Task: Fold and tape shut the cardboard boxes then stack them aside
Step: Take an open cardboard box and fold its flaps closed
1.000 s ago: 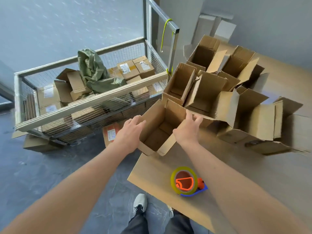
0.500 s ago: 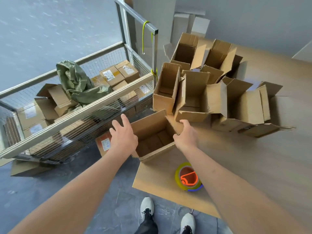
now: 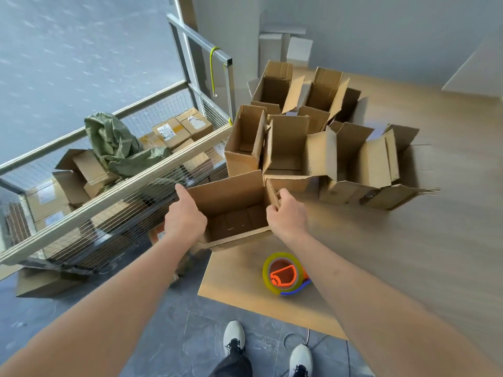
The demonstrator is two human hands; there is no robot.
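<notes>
Both arms reach forward to the open brown cardboard box (image 3: pixel 234 210) at the wooden table's (image 3: pixel 394 254) near-left corner. The left hand (image 3: pixel 185 223) grips its left wall, thumb up; the right hand (image 3: pixel 288 216) pinches its right flap. Since half a second ago, the box has been drawn nearer the yellow tape dispenser (image 3: pixel 284 273).

Both forearms are bare, with no sleeves, watch or rings visible on the left hand (image 3: pixel 185 221) or the right hand (image 3: pixel 288 216). Dark trousers (image 3: pixel 234 365) cover the legs, and pale grey-white lace-up trainers (image 3: pixel 233 336) with black laces are on both feet.
</notes>
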